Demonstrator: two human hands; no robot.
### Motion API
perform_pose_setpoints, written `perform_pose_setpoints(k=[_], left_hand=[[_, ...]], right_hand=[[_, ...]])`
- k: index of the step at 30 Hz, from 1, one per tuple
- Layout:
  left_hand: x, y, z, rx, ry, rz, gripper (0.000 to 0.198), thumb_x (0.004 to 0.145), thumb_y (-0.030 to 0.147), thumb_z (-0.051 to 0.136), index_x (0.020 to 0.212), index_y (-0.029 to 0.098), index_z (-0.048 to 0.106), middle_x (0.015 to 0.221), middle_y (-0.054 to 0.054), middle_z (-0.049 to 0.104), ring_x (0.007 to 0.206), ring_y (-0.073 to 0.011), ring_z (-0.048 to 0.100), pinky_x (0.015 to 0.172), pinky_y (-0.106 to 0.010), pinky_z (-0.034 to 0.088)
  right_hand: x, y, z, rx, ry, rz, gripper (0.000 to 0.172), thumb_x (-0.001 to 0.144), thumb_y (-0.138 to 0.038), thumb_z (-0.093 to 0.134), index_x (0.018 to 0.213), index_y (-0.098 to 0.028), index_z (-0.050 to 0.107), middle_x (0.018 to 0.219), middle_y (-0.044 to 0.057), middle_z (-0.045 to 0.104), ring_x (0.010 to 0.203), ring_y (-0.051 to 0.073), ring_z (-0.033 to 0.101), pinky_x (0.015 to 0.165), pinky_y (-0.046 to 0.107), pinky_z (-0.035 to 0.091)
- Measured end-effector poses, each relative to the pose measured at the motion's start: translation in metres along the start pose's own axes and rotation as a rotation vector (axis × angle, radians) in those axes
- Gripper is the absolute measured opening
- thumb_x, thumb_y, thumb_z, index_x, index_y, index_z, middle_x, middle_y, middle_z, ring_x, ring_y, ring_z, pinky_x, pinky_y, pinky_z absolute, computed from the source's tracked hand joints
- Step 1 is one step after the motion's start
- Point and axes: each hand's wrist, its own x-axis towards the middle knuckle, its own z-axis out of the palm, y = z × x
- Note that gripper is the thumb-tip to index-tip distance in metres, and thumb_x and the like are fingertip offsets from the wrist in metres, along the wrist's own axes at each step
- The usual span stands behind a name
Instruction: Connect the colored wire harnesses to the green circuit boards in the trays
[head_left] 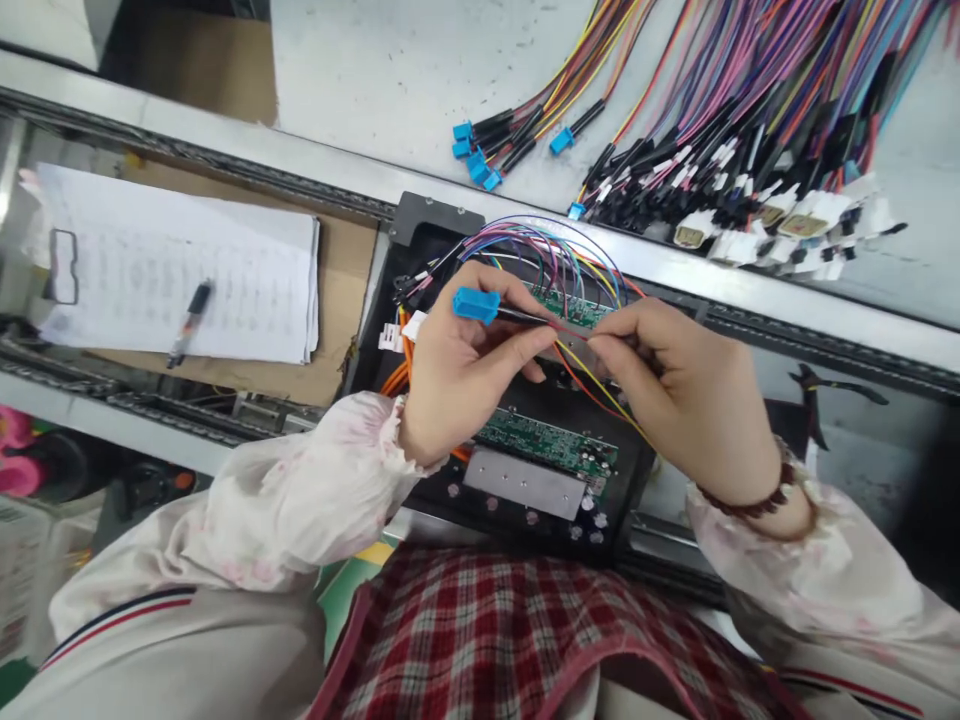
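Note:
Between thumb and fingers, my left hand (476,365) pinches a wire harness just behind its blue connector (476,304), which points left. A black sleeve (523,318) covers the wires near that connector. My right hand (671,385) has its thumb and forefinger closed on a thin red wire of the same harness. Yellow and orange wires (589,375) hang down between the hands. Beneath them lies a black housing (442,510) with green circuit boards (551,440), a metal plate (525,482) and a bundle of coloured wires (555,235) arching over its far side.
Several blue-ended harnesses (517,140) and a large pile of coloured wire harnesses (750,150) lie on the metal shelf beyond. To the left are paper sheets (247,260) with a pen (189,325) on them. Cutting pliers (814,400) rest at the right.

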Motion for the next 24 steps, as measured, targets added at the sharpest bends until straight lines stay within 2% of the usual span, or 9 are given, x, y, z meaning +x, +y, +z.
perform_pose_setpoints(k=[3,6,7,9,11,12,17,22,24], left_hand=[[0.007,-0.001,-0.009,0.018,0.081,0.101,0.030,0.073,0.002,0.080,0.088,0.020,0.062,0.081,0.001,0.067,0.060,-0.0135,0.069,0.044,-0.020,0.056],[0.016,-0.001,-0.022,0.063,0.147,0.211,0.034,0.072,0.000,0.082,0.090,0.021,0.063,0.078,0.001,0.070,0.057,-0.0127,0.067,0.042,-0.020,0.052],[0.019,-0.002,-0.027,0.081,0.159,0.243,0.034,0.072,0.002,0.083,0.090,0.021,0.063,0.077,0.001,0.070,0.056,-0.0128,0.066,0.041,-0.021,0.050],[0.025,-0.003,-0.035,0.114,0.175,0.282,0.035,0.070,0.007,0.087,0.091,0.021,0.063,0.077,0.000,0.070,0.056,-0.0136,0.064,0.040,-0.024,0.048],[0.028,-0.005,-0.039,0.136,0.187,0.280,0.036,0.068,0.011,0.090,0.091,0.021,0.064,0.078,0.000,0.069,0.059,-0.0152,0.065,0.041,-0.026,0.047],[0.029,-0.006,-0.039,0.147,0.187,0.259,0.036,0.069,0.012,0.090,0.092,0.021,0.064,0.079,0.000,0.069,0.063,-0.0164,0.067,0.042,-0.026,0.047],[0.030,-0.006,-0.036,0.157,0.162,0.259,0.032,0.074,0.013,0.086,0.091,0.021,0.061,0.074,0.003,0.064,0.063,-0.0150,0.068,0.041,-0.025,0.046],[0.039,-0.012,-0.046,0.229,0.127,0.382,0.034,0.076,0.014,0.084,0.089,0.020,0.053,0.072,0.004,0.061,0.059,-0.0137,0.066,0.039,-0.026,0.046],[0.040,-0.015,-0.053,0.247,0.079,0.374,0.036,0.076,0.020,0.085,0.090,0.021,0.052,0.073,0.008,0.062,0.060,-0.0107,0.067,0.040,-0.023,0.048]], right_hand=[[-0.022,0.010,-0.012,-0.105,-0.018,0.018,0.009,0.094,-0.032,0.058,0.097,-0.025,0.062,0.079,0.001,0.069,0.068,0.018,0.065,0.060,0.030,0.047],[-0.046,0.026,-0.029,-0.242,-0.115,0.044,0.010,0.094,-0.031,0.056,0.091,-0.023,0.061,0.081,0.002,0.065,0.069,0.018,0.063,0.061,0.031,0.047],[-0.051,0.030,-0.034,-0.293,-0.101,0.049,0.011,0.094,-0.031,0.055,0.089,-0.022,0.061,0.079,0.003,0.064,0.069,0.018,0.062,0.061,0.031,0.047],[-0.055,0.034,-0.038,-0.356,0.059,0.063,0.010,0.093,-0.029,0.057,0.088,-0.022,0.062,0.080,0.003,0.064,0.074,0.020,0.064,0.065,0.032,0.048],[-0.051,0.037,-0.034,-0.362,0.268,0.062,0.006,0.091,-0.028,0.061,0.092,-0.023,0.064,0.084,0.003,0.068,0.079,0.020,0.067,0.070,0.033,0.050],[-0.048,0.040,-0.029,-0.339,0.322,0.061,0.006,0.090,-0.027,0.063,0.094,-0.023,0.065,0.087,0.003,0.070,0.080,0.020,0.068,0.071,0.033,0.051],[-0.039,0.055,-0.008,-0.202,0.259,0.109,0.006,0.090,-0.026,0.063,0.094,-0.023,0.066,0.088,0.001,0.072,0.075,0.018,0.070,0.067,0.032,0.053],[-0.044,0.058,-0.009,-0.129,0.214,0.090,0.006,0.091,-0.023,0.062,0.095,-0.025,0.065,0.089,0.000,0.072,0.077,0.015,0.069,0.071,0.029,0.054],[-0.045,0.058,-0.009,-0.120,0.196,0.062,0.006,0.090,-0.020,0.063,0.093,-0.025,0.064,0.086,-0.001,0.070,0.075,0.014,0.067,0.070,0.028,0.053]])
